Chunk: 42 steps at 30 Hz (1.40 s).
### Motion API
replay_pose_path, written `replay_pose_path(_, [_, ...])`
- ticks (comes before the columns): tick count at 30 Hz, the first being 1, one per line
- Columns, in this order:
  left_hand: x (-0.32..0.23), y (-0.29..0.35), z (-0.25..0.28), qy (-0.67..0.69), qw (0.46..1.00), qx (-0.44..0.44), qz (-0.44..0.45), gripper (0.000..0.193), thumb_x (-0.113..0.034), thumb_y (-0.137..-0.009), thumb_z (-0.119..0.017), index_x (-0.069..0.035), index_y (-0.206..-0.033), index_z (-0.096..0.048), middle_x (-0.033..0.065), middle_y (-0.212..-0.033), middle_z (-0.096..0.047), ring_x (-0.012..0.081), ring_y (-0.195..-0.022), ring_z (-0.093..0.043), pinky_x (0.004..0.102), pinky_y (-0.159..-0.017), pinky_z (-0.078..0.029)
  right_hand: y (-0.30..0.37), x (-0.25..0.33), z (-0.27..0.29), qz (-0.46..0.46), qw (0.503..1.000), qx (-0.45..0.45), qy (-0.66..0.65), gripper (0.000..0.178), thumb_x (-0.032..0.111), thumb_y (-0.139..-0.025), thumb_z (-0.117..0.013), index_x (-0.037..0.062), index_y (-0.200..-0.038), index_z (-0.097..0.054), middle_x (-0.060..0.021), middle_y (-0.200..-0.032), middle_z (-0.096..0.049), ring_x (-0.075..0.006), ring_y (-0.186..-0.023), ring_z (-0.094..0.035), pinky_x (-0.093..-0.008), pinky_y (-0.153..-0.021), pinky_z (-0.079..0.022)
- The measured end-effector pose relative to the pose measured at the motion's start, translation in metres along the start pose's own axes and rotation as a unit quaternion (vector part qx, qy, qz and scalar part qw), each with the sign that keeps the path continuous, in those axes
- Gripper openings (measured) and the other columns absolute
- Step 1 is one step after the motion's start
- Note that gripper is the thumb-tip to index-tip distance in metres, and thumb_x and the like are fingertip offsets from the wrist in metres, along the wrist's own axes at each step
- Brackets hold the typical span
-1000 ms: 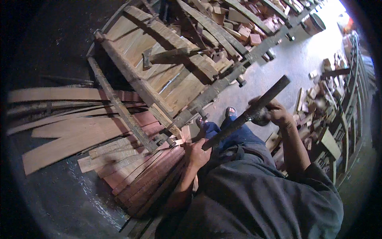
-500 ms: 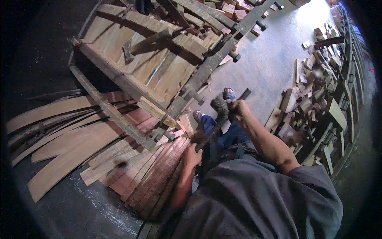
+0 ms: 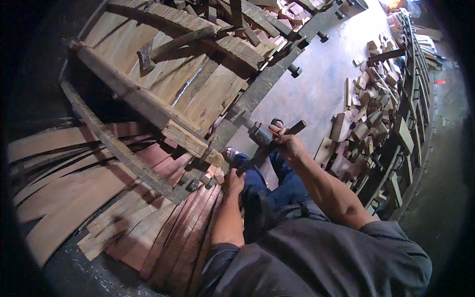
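Observation:
Both my hands grip a dark T-handle socket wrench (image 3: 262, 154), whose bar slants from lower left to upper right. My left hand (image 3: 233, 182) is closed round the bar's lower end. My right hand (image 3: 289, 141) is closed round it near the socket, and the far end of the bar sticks out past it. The wrench's grey socket (image 3: 259, 134) meets the end of a screw (image 3: 241, 118) on the long steel clamp beam (image 3: 257, 91); how deep it sits I cannot tell. Beyond the beam lies a clamped panel of wooden boards (image 3: 193, 84).
Thick wooden bars (image 3: 141, 94) and a hammer-shaped piece (image 3: 175, 44) lie across the panel. Long planks (image 3: 84, 193) and reddish strips (image 3: 185, 232) lie at left. Wood offcuts (image 3: 363, 126) are heaped at right beside a metal rack (image 3: 410, 99). More screws (image 3: 295, 71) jut from the beam.
The wrench's socket has moved left and down onto the screw's end, carried by both hands. My left arm has straightened, and the whole view has shifted slightly.

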<state>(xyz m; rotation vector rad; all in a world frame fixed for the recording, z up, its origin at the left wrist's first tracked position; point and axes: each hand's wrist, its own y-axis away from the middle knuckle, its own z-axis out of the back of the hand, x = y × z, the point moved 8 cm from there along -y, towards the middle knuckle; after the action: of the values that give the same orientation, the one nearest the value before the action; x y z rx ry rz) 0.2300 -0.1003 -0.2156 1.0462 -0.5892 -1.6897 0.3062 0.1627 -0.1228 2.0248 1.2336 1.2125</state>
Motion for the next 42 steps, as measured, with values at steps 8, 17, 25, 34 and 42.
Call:
replay_pose_path(8, [-0.002, -0.084, -0.077, 0.049, 0.982, -0.065, -0.170, 0.038, -0.035, -0.083, -0.072, -0.013, -0.112, -0.062, 0.0169, -0.103, -0.067, 0.0383, -0.104, -0.062, 0.0491, -0.089, -0.049, 0.001, 0.003, -0.001, 0.082, 0.983, 0.032, 0.162, 0.030, -0.023, -0.070, -0.052, 0.0041, -0.083, -0.050, -0.0210, -0.123, -0.063, -0.0308, -0.120, -0.056, -0.0410, -0.107, -0.038])
replay_pose_path(17, [0.011, -0.107, -0.048, 0.085, 0.982, 0.051, -0.161, 0.042, -0.049, -0.077, -0.076, -0.007, -0.079, -0.069, 0.0159, -0.080, -0.071, 0.0323, -0.076, -0.069, 0.0410, -0.067, -0.052, 0.002, 0.004, -0.028, 0.053, 0.984, 0.017, 0.169, 0.025, -0.016, -0.070, -0.060, 0.0056, -0.080, -0.053, -0.0206, -0.127, -0.062, -0.0329, -0.119, -0.056, -0.0432, -0.105, -0.038])
replay_pose_path(25, [0.060, -0.034, -0.026, 0.045, 0.998, -0.042, -0.001, 0.044, -0.034, -0.080, -0.079, -0.005, -0.111, -0.070, 0.0201, -0.105, -0.071, 0.0384, -0.099, -0.067, 0.0423, -0.086, -0.053, 0.006, 0.019, 0.006, 0.084, 0.929, -0.068, 0.354, 0.023, -0.005, -0.081, -0.061, -0.0031, -0.104, -0.062, -0.0219, -0.116, -0.067, -0.0321, -0.104, -0.065, -0.0403, -0.091, -0.050])
replay_pose_path(34, [-0.007, 0.136, 0.102, -0.002, 0.995, -0.101, -0.014, 0.052, -0.044, -0.075, -0.078, -0.007, -0.110, -0.065, 0.0215, -0.103, -0.069, 0.0429, -0.096, -0.067, 0.0461, -0.080, -0.053, 0.136, -0.132, -0.122, 0.330, 0.282, 0.474, 0.766, 0.037, 0.028, -0.082, -0.064, 0.0075, -0.112, -0.064, -0.0138, -0.108, -0.066, -0.0311, -0.105, -0.065, -0.0445, -0.085, -0.053])
replay_pose_path(42, [-0.020, 0.190, 0.117, 0.122, 0.963, -0.241, 0.006, 0.024, -0.027, -0.090, -0.060, -0.005, -0.095, -0.071, 0.0251, -0.096, -0.068, 0.0433, -0.091, -0.066, 0.0477, -0.078, -0.052, 0.136, -0.150, -0.123, 0.053, 0.182, 0.583, 0.790, 0.062, 0.058, -0.086, -0.061, 0.0059, -0.119, -0.063, -0.0186, -0.112, -0.069, -0.0351, -0.103, -0.068, -0.0492, -0.089, -0.052])
